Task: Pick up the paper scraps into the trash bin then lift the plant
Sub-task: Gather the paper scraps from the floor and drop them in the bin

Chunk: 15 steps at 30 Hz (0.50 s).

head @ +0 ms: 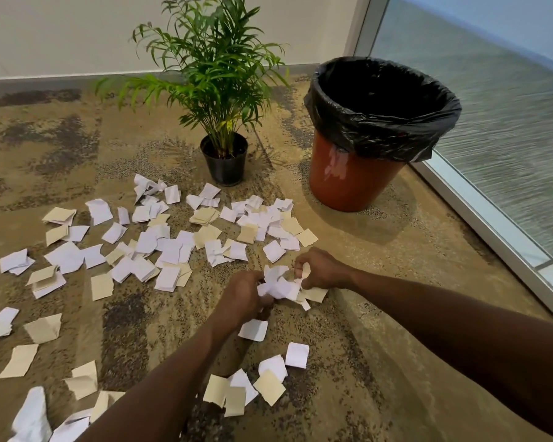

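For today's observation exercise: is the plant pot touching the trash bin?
Apart. The head view shows a strip of bare carpet between the plant pot and the trash bin.

The floor is carpet [380, 362] in a mottled pattern — sandy tan with darker brown and grey patches, the darkest ones running along the far edge and down the middle of the near part. A pale wall [61, 33] closes off the far side, plain and unmarked, and a grey baseboard [29, 82] runs along its foot where it meets the carpet. On the right stands a glass partition [508, 106], frosted or textured so that only a blurred grey-green and blue shows through — what lies behind it cannot be made out. Its light metal frame [479, 215] runs diagonally along the carpet edge, and 1 upright post [363, 23] rises at the corner beside the wall.
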Each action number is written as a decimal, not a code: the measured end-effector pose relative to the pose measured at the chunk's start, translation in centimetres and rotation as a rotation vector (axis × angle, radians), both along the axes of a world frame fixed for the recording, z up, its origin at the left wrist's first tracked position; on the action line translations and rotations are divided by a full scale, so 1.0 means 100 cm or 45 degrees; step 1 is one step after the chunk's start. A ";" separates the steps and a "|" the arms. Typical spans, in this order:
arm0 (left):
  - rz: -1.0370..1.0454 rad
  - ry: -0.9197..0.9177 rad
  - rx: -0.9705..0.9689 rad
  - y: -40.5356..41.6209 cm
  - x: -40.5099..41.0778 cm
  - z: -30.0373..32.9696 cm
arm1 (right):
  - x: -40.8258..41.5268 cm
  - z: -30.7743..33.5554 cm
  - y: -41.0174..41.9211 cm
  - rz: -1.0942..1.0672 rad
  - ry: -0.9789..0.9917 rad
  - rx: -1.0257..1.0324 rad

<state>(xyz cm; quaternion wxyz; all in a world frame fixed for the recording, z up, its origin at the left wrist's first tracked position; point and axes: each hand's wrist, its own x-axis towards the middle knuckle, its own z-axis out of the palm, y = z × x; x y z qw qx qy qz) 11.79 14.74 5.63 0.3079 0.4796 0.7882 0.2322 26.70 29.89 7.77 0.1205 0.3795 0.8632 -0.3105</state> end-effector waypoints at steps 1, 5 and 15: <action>0.026 0.013 -0.002 0.001 -0.004 0.003 | 0.001 0.002 0.002 -0.021 0.000 -0.012; 0.064 0.114 0.020 0.003 -0.018 0.014 | 0.003 0.014 0.012 -0.100 0.005 -0.090; 0.181 0.085 -0.002 0.005 -0.038 0.039 | -0.004 0.047 0.029 -0.177 0.130 -0.113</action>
